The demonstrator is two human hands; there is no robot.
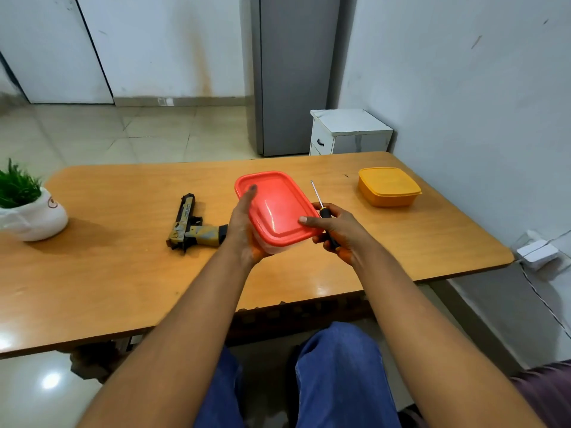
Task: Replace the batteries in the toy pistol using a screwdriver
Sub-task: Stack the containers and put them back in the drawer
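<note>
The toy pistol (188, 225), tan and black, lies flat on the wooden table (108, 273), left of my hands. My left hand (244, 223) grips a clear box with a red lid (276, 206) from its left side, thumb on the lid, holding it tilted above the table. My right hand (336, 231) clasps a screwdriver (321, 210) with a black handle, its thin shaft pointing up and away; the thumb of that hand also rests on the lid's right edge. What is inside the box is hidden.
A closed yellow box (387, 186) sits at the table's far right. A white pot with a green plant (29, 208) stands at the left edge. A wall runs along the right; a white cabinet (347, 131) and a grey fridge (290, 75) stand beyond the table.
</note>
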